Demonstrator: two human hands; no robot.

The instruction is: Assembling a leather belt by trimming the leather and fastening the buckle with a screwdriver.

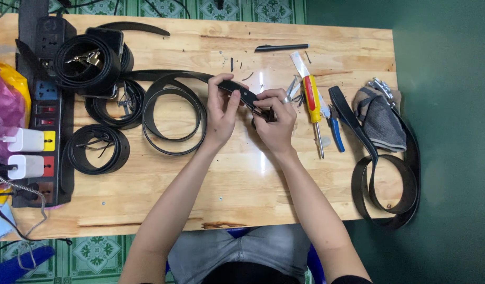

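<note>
Hands met mid-table: left hand (220, 108) pinched the black belt (174, 113) strap near its end, right hand (274, 118) closed on the tip w/ a small metal piece. Best kept strap flat & taut, wrists low. Screwdriver (312, 102) lay just beside, toward the table's right edge.

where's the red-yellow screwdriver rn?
Head view: the screwdriver lies on the wooden table, just right of the right hand, beside the blue-handled pliers.
</note>
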